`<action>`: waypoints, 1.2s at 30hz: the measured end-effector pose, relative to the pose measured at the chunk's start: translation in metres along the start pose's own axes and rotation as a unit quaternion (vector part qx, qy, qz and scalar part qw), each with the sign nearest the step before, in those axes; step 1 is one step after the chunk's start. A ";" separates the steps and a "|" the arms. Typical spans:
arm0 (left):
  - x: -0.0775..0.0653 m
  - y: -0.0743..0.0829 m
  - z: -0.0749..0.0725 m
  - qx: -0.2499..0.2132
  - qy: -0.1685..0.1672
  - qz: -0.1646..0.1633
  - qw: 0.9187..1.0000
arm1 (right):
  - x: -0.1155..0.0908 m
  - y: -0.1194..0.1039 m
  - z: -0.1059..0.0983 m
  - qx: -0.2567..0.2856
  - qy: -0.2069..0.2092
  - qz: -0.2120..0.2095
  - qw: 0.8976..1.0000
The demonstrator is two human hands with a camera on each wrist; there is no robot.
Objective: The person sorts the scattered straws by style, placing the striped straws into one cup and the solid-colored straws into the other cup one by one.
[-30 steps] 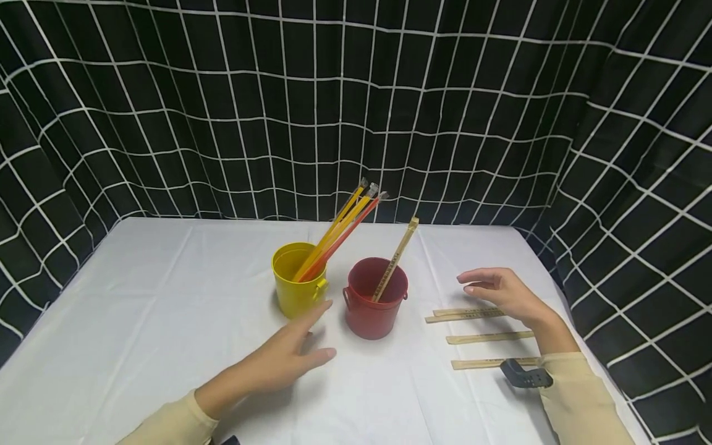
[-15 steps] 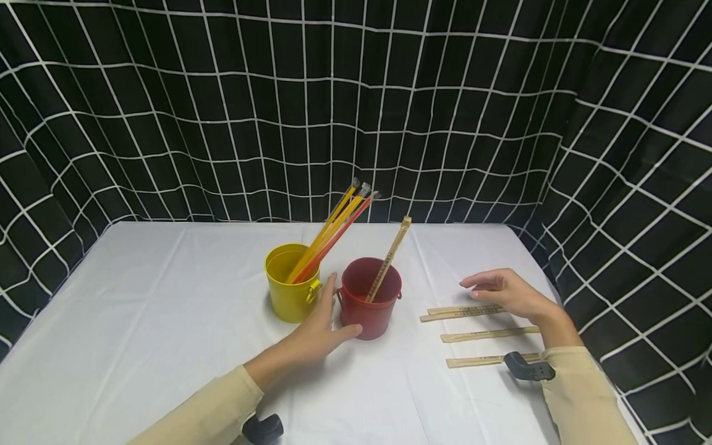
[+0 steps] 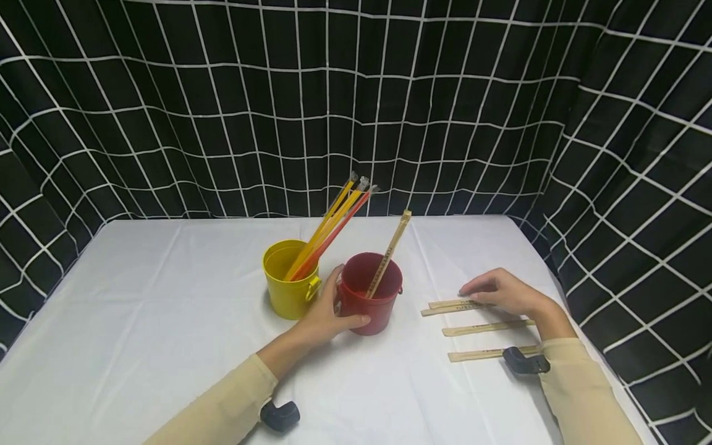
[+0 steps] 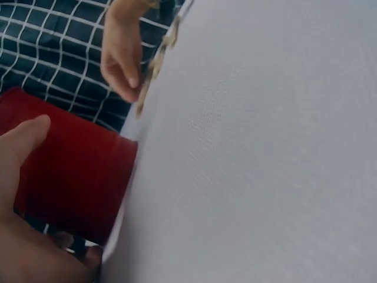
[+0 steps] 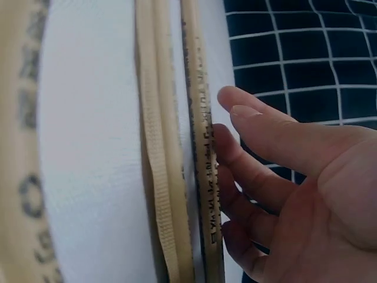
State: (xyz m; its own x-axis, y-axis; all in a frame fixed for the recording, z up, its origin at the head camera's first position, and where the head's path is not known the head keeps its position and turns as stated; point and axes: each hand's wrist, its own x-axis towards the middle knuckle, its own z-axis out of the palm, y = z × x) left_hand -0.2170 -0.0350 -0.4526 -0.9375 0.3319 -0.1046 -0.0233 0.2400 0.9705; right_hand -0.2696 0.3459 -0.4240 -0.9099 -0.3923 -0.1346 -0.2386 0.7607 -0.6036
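In the head view, my left hand (image 3: 322, 315) grips the left side of a small red bucket (image 3: 381, 318), thumb across its front and fingers round the back. The left wrist view shows that thumb against the red wall. One paper-wrapped pair of chopsticks (image 3: 389, 253) leans inside the bucket. To the right, my right hand (image 3: 508, 292) hovers over several more paper-wrapped chopsticks (image 3: 484, 327) lying on the white cloth. In the right wrist view, its bent fingers are right beside the farthest packet (image 5: 203, 141), with the thumb apart from it.
A yellow bucket (image 3: 283, 296) stands left of the red one, holding yellow and red sticks (image 3: 334, 228) in clear wrapping that lean right. A black curtain with a white grid (image 3: 278, 111) surrounds the white-covered table (image 3: 139, 309).
My left hand has moved right and forward from beside the yellow bucket to the red bucket and taken hold of it. My right hand has lowered slightly towards the farthest chopsticks.
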 end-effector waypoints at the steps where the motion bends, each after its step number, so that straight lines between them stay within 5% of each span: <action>1: 0.000 -0.001 0.000 -0.005 -0.007 0.004 1.000 | 0.000 -0.001 0.000 -0.008 0.001 0.004 1.000; 7: 0.005 -0.006 0.004 -0.012 -0.040 -0.011 0.999 | -0.005 -0.001 -0.001 -0.046 0.015 0.037 0.998; 13: 0.001 -0.009 0.003 -0.012 -0.037 -0.042 0.998 | -0.004 0.001 0.004 -0.052 0.017 0.028 0.998; 28: -0.001 -0.012 -0.002 -0.019 -0.047 -0.033 0.998 | 0.000 -0.008 0.008 -0.068 0.012 0.020 0.997; 36: 0.002 -0.010 -0.009 -0.005 -0.048 -0.033 0.998 | 0.003 -0.016 0.003 -0.073 0.048 -0.016 0.996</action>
State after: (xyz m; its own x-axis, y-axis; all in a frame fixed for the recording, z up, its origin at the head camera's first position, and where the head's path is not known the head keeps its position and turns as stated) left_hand -0.2214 -0.0447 -0.4605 -0.8963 0.4018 -0.1873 -0.0873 0.2542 0.9632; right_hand -0.2673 0.3307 -0.4172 -0.9279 -0.3709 -0.0377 -0.3075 0.8187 -0.4849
